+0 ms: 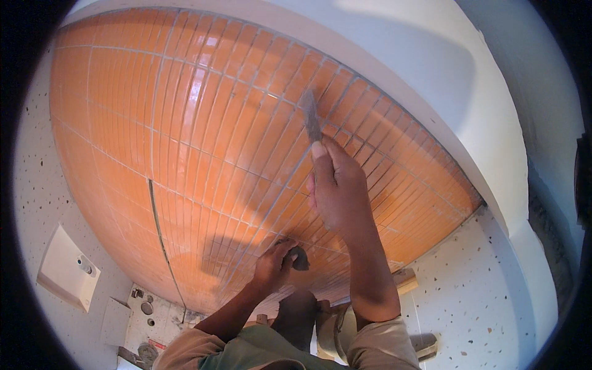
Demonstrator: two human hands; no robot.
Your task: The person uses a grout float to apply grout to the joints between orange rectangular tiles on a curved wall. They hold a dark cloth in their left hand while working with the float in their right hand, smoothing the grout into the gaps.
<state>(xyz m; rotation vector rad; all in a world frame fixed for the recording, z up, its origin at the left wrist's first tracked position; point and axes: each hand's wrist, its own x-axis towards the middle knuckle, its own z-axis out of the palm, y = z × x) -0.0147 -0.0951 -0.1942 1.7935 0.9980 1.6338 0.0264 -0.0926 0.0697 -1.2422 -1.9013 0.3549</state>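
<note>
Right hand [339, 188]: closed round the lower end of a flat-bladed scraper [313, 117], thumb laid along the metal, tip pointing up over the joints; we cannot tell whether the blade touches the tile. Left hand [271, 266]: held lower and nearer the body, fingers curled on a dark grey lump [300, 259], material not certain to us. Both sit in front of the orange tiled wall [206, 126], which fills most of the view. State of the joints: across the upper left and middle, we see pale grey lines between the narrow tiles, and judge these filled. To the right of the right forearm, many lines look thinner and darker; we take them as probably unfinished, though shadow confuses the reading. One long dark slot [161, 234] at lower left is plainly open. Haze on the tiles at lower right suggests to us that wiping down is not complete there. Farther out: speckled wall [38, 154] at left with a pale recessed box [69, 268], and a timber piece [406, 282] near the right elbow.
</note>
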